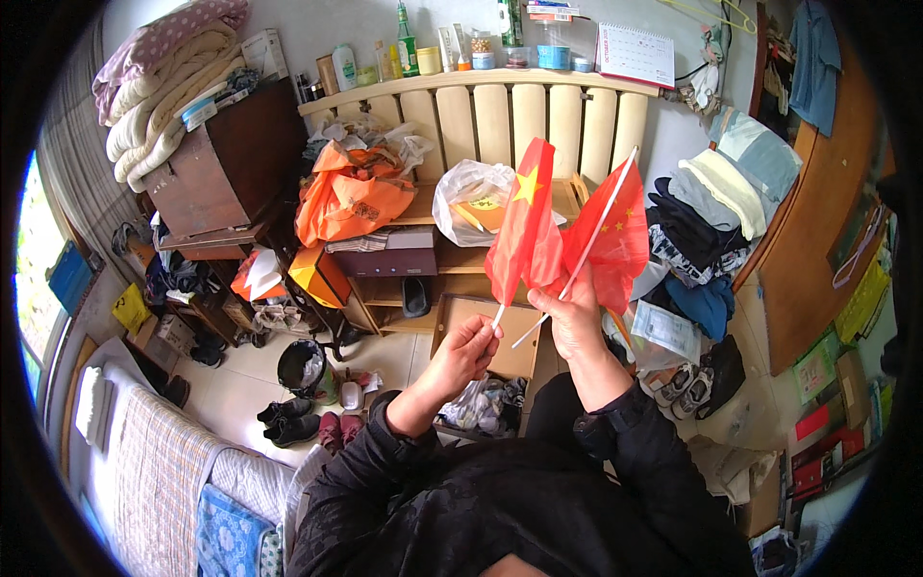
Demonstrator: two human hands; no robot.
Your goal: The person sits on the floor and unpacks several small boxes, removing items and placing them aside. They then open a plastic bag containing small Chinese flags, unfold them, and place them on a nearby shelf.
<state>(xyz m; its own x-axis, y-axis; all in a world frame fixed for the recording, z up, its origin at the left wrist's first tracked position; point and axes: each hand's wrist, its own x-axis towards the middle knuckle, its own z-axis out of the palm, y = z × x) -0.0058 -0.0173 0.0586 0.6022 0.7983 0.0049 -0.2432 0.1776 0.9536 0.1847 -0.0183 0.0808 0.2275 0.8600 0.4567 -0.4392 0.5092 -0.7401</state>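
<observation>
Two small red flags with yellow stars on white sticks are held up in front of my chest. My left hand [470, 351] grips the lower stick of the left flag [524, 216], which hangs in folds with one large star showing. In my right hand [575, 317] is the right flag [616, 223], its white stick slanting from upper right to lower left past my thumb. Several small stars show on its cloth. The two cloths touch or overlap between my hands. Part of the right flag's cloth is hidden behind my right hand.
Behind the flags stands a wooden shelf unit [404, 314] with an orange bag [357, 191] and a clear plastic bag [469, 177] on top. An open cardboard box [451, 317] sits below my hands. Folded clothes [710, 195] are stacked at right; a bed [155, 451] lies at left.
</observation>
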